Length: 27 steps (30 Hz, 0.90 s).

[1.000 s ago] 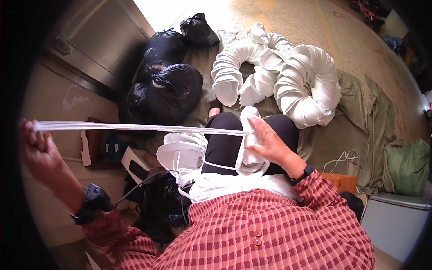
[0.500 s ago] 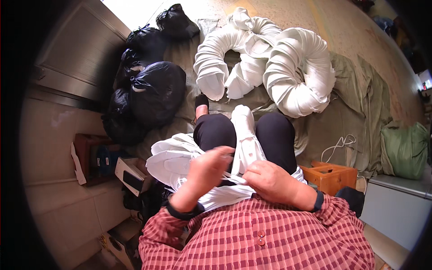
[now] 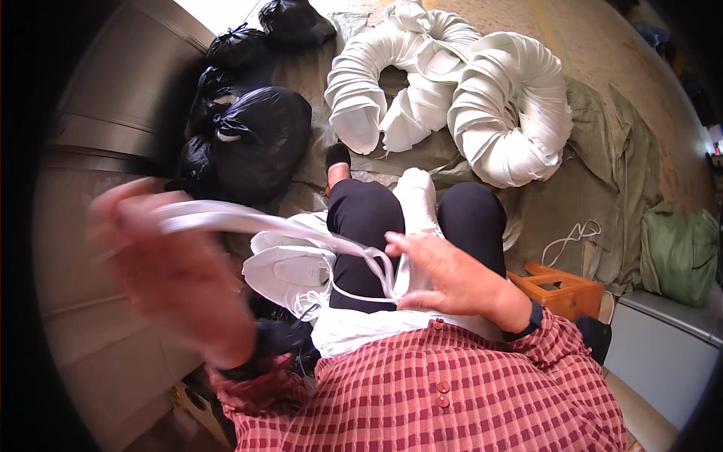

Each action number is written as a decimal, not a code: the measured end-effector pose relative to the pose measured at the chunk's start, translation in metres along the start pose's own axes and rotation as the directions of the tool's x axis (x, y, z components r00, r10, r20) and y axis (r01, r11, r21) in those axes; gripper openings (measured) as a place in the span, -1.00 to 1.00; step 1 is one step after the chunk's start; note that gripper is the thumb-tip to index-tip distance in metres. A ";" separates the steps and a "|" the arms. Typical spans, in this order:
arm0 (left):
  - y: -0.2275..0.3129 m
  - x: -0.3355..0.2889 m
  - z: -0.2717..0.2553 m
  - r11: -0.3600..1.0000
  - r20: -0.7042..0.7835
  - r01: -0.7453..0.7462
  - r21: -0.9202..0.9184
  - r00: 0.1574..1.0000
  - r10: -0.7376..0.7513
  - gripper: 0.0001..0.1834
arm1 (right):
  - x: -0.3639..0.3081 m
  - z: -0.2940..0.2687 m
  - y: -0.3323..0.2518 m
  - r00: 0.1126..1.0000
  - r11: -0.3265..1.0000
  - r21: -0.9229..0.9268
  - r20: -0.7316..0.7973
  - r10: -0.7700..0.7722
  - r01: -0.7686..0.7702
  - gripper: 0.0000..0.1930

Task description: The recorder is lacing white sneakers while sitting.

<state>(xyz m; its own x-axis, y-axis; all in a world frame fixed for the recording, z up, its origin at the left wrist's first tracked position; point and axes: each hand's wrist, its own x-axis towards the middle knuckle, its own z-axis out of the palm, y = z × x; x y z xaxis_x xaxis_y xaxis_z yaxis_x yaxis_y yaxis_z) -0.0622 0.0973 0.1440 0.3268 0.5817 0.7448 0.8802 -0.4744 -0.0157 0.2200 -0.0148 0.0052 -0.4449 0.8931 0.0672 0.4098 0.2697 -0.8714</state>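
My left hand (image 3: 177,279), smeared by motion, is raised at the left and grips white shoelaces (image 3: 275,224). They stretch from it across my left thigh to the white shoe upper (image 3: 418,197) standing between my knees. My right hand (image 3: 461,277) lies over the near part of that upper. Its forefinger and thumb are apart, with a lace passing by the thumb tip; the other fingers are partly hidden. More white shoe uppers (image 3: 290,275) with laces lie beside my left thigh. White material (image 3: 354,331) covers my lap.
Coiled stacks of white shoe uppers (image 3: 512,113) lie ahead on a green-brown cloth (image 3: 595,166). Black plastic bags (image 3: 263,143) stand at the far left by a wall. A wooden stool (image 3: 557,290), a grey box (image 3: 663,339) and a green bag (image 3: 681,252) are at the right.
My left hand has swung left, away from the upper, drawing the laces out long. My right hand's forefinger and thumb have spread apart, and the hand has shifted slightly.
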 end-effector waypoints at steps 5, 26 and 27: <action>-0.064 0.013 -0.088 0.913 -0.299 0.361 0.190 0.907 -0.296 -0.74 | -0.003 0.024 -0.021 0.981 0.979 -0.071 0.027 -0.191 0.192 -0.74; 0.109 -0.137 0.077 0.613 0.593 0.248 -0.750 0.663 0.457 -0.75 | -0.013 -0.012 0.026 0.931 0.968 -0.034 -0.282 0.230 -0.249 -0.74; 0.107 -0.136 0.077 0.612 0.595 0.252 -0.749 0.662 0.456 -0.75 | -0.010 -0.012 0.027 0.932 0.967 -0.032 -0.279 0.233 -0.252 -0.74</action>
<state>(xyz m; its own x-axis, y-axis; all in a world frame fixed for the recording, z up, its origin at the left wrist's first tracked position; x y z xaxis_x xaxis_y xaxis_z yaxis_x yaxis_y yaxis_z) 0.0138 0.0181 -0.0105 0.8224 0.5621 0.0884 0.3637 -0.6388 0.6780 0.2456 -0.0123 -0.0132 -0.0969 0.9953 -0.0047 0.5342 0.0480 -0.8440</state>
